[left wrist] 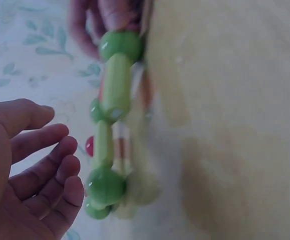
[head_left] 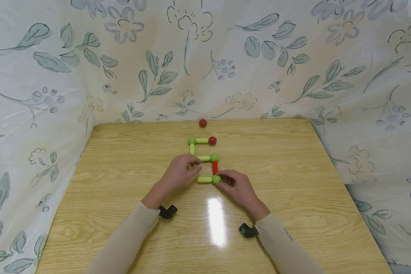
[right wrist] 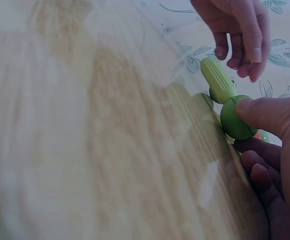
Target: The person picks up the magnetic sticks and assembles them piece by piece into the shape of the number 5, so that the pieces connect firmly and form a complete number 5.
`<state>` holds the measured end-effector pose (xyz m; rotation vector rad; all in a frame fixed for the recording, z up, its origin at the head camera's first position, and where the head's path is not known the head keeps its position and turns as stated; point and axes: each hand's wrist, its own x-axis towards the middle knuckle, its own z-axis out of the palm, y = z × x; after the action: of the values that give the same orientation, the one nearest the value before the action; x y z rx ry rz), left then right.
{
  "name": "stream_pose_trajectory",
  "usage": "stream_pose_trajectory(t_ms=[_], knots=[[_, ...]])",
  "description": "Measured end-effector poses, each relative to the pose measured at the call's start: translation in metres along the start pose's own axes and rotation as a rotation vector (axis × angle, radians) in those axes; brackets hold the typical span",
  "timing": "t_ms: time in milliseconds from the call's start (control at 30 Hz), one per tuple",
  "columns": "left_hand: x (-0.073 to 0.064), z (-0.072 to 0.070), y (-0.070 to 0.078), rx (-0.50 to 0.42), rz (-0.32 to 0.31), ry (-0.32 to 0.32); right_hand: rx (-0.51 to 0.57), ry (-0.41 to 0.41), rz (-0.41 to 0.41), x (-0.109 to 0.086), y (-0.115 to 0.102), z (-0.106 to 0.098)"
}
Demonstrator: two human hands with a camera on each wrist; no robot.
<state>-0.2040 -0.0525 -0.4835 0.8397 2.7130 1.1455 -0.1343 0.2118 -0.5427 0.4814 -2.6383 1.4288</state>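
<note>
A zigzag chain of magnetic-looking balls and sticks lies on the table. At its near end, my right hand (head_left: 238, 187) pinches a green ball (head_left: 216, 179) between thumb and fingers. A yellow-green stick (head_left: 204, 179) points left from that ball, its other end free. A red stick (head_left: 215, 168) links it to another green ball (head_left: 214, 157). My left hand (head_left: 181, 170) hovers beside the chain, fingers loosely bent and holding nothing. In the head view it hides a corner green ball (left wrist: 106, 186). Farther back, a green ball (head_left: 191, 140) and a stick lead to a red ball (head_left: 212, 140).
A loose red ball (head_left: 203, 123) sits by the back edge of the wooden table (head_left: 277, 152). Floral cloth (head_left: 205, 76) hangs behind and at both sides. Black wrist devices (head_left: 248, 230) stick out by both sleeves. Light glares off the tabletop in front.
</note>
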Motion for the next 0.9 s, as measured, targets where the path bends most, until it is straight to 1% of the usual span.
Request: stream_pose_trajectory(t_ms=[67, 233, 300, 500, 600, 733, 900], knots=[[0.006, -0.007, -0.003, -0.013, 0.002, 0.014, -0.003, 0.0, 0.001, 0.0, 0.0, 0.0], [0.022, -0.024, -0.008, -0.044, -0.035, 0.039, -0.006, 0.005, -0.001, -0.001, 0.0, 0.0], [0.029, -0.03, -0.011, -0.042, -0.042, 0.053, -0.003, 0.005, -0.002, -0.001, 0.0, 0.0], [0.054, -0.045, -0.023, -0.02, -0.023, 0.087, 0.009, 0.002, -0.003, -0.001, 0.002, 0.001], [0.067, -0.051, -0.028, -0.015, -0.035, 0.095, 0.01, 0.002, -0.001, 0.0, 0.003, 0.001], [0.085, -0.056, -0.032, 0.004, -0.06, 0.081, 0.01, 0.002, 0.004, 0.0, 0.004, 0.001], [0.107, -0.054, -0.038, 0.123, -0.072, 0.029, 0.005, 0.003, 0.01, -0.001, 0.003, 0.002]])
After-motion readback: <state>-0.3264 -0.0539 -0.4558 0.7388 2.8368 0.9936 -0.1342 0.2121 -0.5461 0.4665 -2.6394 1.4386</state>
